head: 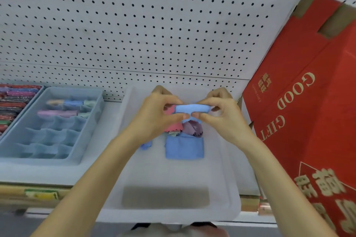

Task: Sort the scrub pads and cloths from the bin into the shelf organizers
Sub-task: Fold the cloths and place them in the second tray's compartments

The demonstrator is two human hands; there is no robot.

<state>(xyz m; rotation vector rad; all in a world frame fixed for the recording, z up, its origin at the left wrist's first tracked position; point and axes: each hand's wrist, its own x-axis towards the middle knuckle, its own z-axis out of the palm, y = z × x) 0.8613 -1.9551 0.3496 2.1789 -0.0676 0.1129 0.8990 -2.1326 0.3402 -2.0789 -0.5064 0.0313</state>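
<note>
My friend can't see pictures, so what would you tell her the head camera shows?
The left hand and right hand pinch a rolled blue cloth above a white bin holding more cloths. A blue divided organizer sits on the shelf to the left, and a red box stands to the right.

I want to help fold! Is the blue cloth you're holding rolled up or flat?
Rolled up: blue cloth forms a narrow roll pinched between left hand and right hand.

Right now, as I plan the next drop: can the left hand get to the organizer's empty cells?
Probably yes: the organizer lies open beside the bin, nothing between. The left hand and right hand both pinch the rolled cloth, though.
</note>
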